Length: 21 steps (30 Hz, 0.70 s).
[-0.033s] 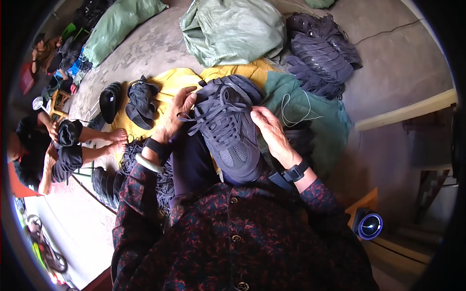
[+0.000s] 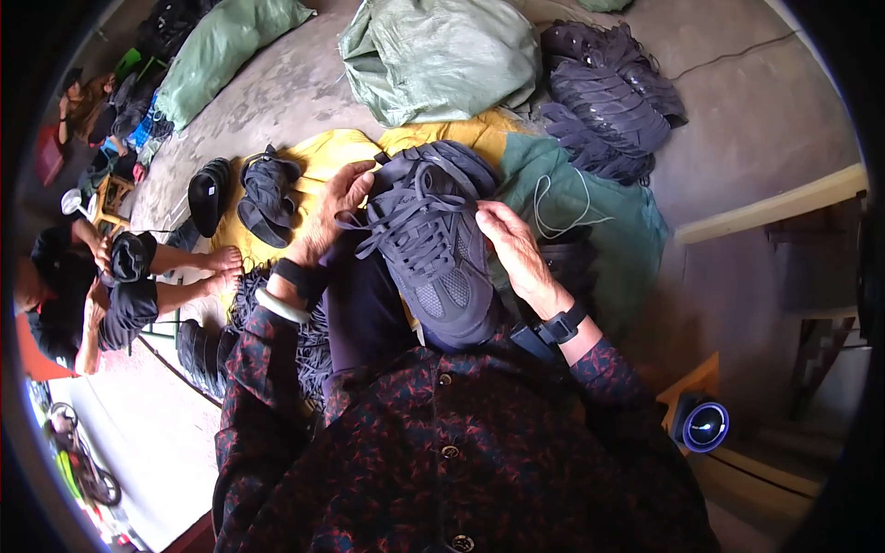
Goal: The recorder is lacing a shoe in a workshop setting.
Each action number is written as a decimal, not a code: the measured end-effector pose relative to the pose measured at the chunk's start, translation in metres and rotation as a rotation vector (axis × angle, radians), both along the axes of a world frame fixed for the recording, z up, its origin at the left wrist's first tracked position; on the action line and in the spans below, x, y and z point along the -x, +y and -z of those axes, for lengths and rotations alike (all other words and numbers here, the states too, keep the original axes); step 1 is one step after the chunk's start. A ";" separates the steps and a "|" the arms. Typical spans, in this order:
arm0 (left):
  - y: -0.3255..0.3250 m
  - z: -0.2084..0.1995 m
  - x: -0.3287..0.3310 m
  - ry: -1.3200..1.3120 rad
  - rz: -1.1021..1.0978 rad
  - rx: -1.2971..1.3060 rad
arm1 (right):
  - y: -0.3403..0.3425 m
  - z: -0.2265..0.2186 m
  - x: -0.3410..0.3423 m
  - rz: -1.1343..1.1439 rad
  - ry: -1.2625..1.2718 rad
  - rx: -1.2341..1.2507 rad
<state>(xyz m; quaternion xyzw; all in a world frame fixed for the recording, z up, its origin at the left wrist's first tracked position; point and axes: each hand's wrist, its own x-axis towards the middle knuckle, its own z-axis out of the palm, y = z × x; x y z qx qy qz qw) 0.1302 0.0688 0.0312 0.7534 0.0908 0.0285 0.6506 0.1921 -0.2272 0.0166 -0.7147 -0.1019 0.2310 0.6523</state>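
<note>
A dark grey running shoe (image 2: 433,267) with mesh at the toe rests on my lap, its toe toward me. Its shoelace (image 2: 422,195) is tied in a bow over the tongue, and one loop droops over the left side. My left hand (image 2: 336,207) is beside the collar, fingers curled in close together; whatever lies between them is hidden. At the right side, my right hand (image 2: 512,241) pinches thumb against fingers at the end of the lace's right loop. Behind the laced shoe, part of another dark shoe (image 2: 466,164) shows.
A yellow sheet (image 2: 323,147) and green sheet (image 2: 627,230) cover the floor ahead. Dark shoes (image 2: 267,194) lie left, near a seated person's bare feet (image 2: 221,267). Farther off are a green sack (image 2: 438,60) and a bundle of dark shoes (image 2: 613,97). A wooden beam (image 2: 770,207) stands right.
My hands and the shoe hold nearly the same place. The bow looks unchanged.
</note>
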 end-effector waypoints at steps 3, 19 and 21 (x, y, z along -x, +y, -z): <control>0.008 -0.005 -0.020 0.145 0.153 -0.238 | -0.003 0.004 -0.001 -0.033 0.028 -0.039; 0.032 0.003 0.000 -0.093 0.165 0.323 | -0.006 -0.004 -0.004 -0.074 -0.035 -0.024; 0.035 0.004 0.002 -0.058 0.123 0.290 | -0.005 -0.013 -0.002 -0.077 0.057 0.029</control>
